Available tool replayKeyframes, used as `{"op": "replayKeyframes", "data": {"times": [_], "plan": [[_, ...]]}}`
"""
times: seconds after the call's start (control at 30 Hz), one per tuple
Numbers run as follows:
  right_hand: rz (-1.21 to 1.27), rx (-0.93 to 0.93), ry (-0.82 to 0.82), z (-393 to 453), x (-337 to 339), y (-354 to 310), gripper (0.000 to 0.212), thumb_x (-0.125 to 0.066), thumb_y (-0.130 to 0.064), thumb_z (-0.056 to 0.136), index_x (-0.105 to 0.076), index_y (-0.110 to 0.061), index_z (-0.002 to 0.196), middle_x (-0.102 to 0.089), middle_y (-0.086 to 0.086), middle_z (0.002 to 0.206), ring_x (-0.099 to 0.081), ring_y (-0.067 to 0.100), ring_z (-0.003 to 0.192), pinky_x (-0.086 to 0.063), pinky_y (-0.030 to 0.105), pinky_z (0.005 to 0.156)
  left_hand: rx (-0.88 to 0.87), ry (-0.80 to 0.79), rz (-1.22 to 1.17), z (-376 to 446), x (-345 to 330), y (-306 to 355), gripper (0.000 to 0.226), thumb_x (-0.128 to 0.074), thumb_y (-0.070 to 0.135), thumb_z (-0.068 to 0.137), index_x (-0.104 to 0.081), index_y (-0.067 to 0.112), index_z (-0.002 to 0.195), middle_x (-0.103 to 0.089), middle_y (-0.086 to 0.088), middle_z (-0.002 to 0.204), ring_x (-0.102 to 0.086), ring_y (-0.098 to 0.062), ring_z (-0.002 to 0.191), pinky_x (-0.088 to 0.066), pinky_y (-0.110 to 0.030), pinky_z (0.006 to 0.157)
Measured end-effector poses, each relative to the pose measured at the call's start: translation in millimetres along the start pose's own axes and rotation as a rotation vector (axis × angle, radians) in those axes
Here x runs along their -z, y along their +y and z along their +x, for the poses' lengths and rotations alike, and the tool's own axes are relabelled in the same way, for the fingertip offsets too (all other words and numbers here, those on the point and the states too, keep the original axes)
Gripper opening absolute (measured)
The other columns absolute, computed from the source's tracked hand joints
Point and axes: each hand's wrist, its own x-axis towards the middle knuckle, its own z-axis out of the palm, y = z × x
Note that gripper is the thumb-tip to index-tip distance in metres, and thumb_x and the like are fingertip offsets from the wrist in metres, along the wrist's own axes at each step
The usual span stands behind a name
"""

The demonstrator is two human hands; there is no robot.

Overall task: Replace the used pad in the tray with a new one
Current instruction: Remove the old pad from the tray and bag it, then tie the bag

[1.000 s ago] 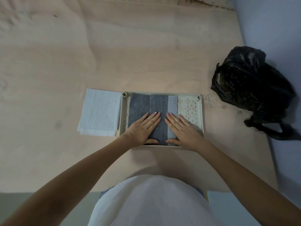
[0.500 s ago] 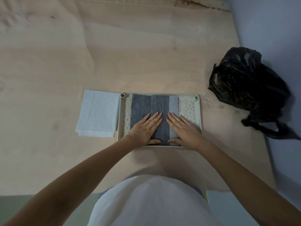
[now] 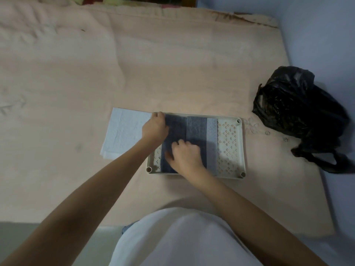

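A cream perforated tray lies on the peach surface in front of me. A folded grey used pad covers its left and middle. My left hand is at the tray's far left corner, fingers curled over the pad's far left edge. My right hand is on the pad's near left part with bent fingers, blurred by motion. A white folded new pad lies flat just left of the tray, partly under my left forearm.
A crumpled black plastic bag sits to the right of the tray near the blue wall. The peach surface ends at a near edge by my body and at a ragged far edge.
Both hands left their flat side-by-side rest on the pad. The left moved to the pad's far left corner, the right shifted left and curled its fingers.
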Motion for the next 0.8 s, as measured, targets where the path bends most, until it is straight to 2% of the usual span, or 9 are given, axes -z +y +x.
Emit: {"op": "replayKeyframes", "data": {"times": [0.07,0.2,0.3,0.4,0.53,0.67,0.8], "plan": [[-0.08,-0.013,-0.091,8,1,-18,0.044,-0.036,-0.045,0.097,-0.058,-0.009,0.11,-0.061,0.01,0.105,-0.062,0.026,0.092,-0.035,0.029,0.063,0.044,-0.048,0.028,3,-1,5,0.038,-0.048,0.016,0.094,-0.041,-0.001,0.127,-0.045,-0.018,0.131,-0.055,-0.037,0.107,-0.045,-0.041,0.079],[-0.192,-0.035,-0.177,15,-9,-37,0.048,-0.032,-0.044,0.099,-0.061,-0.007,0.105,-0.063,0.01,0.1,-0.064,0.023,0.084,-0.051,0.03,0.073,0.108,-0.08,0.045,10,-3,13,0.041,-0.048,0.02,0.096,-0.038,-0.001,0.129,-0.045,-0.018,0.132,-0.054,-0.035,0.111,-0.042,-0.036,0.074],[-0.221,-0.064,-0.213,17,-15,-43,0.044,-0.036,-0.04,0.098,-0.062,-0.005,0.102,-0.061,0.012,0.099,-0.063,0.026,0.081,-0.055,0.032,0.069,0.123,-0.1,0.048,15,-3,14,0.041,-0.05,0.02,0.095,-0.037,-0.001,0.128,-0.045,-0.019,0.13,-0.054,-0.035,0.111,-0.04,-0.035,0.071],[-0.196,-0.094,-0.236,16,-16,-42,0.038,-0.04,-0.033,0.098,-0.06,-0.003,0.107,-0.06,0.014,0.102,-0.062,0.029,0.085,-0.056,0.035,0.067,0.14,-0.121,0.036,17,-6,16,0.044,-0.051,0.019,0.094,-0.036,-0.002,0.13,-0.045,-0.021,0.131,-0.054,-0.036,0.113,-0.045,-0.037,0.075],[-0.213,-0.081,-0.251,11,-12,-43,0.043,-0.039,-0.04,0.096,-0.056,-0.002,0.106,-0.058,0.014,0.098,-0.062,0.029,0.082,-0.057,0.034,0.064,0.165,-0.146,0.015,16,-9,14,0.05,-0.047,0.018,0.096,-0.029,-0.004,0.137,-0.057,-0.018,0.124,-0.058,-0.034,0.109,-0.042,-0.035,0.071],[-0.2,-0.086,-0.243,11,-12,-44,0.045,-0.038,-0.043,0.095,-0.055,-0.003,0.107,-0.057,0.014,0.099,-0.061,0.03,0.083,-0.056,0.035,0.063,0.157,-0.14,-0.108,16,-7,12,0.038,-0.047,0.012,0.093,-0.04,-0.003,0.127,-0.06,-0.017,0.113,-0.061,-0.034,0.1,-0.048,-0.036,0.071],[-0.187,-0.101,-0.26,14,-15,-44,0.039,-0.04,-0.034,0.097,-0.054,-0.001,0.113,-0.057,0.016,0.105,-0.06,0.032,0.09,-0.056,0.037,0.067,0.165,-0.148,-0.168,16,-6,11,0.026,-0.048,0.011,0.091,-0.049,-0.001,0.114,-0.064,-0.015,0.1,-0.063,-0.032,0.084,-0.05,-0.035,0.066]]}}
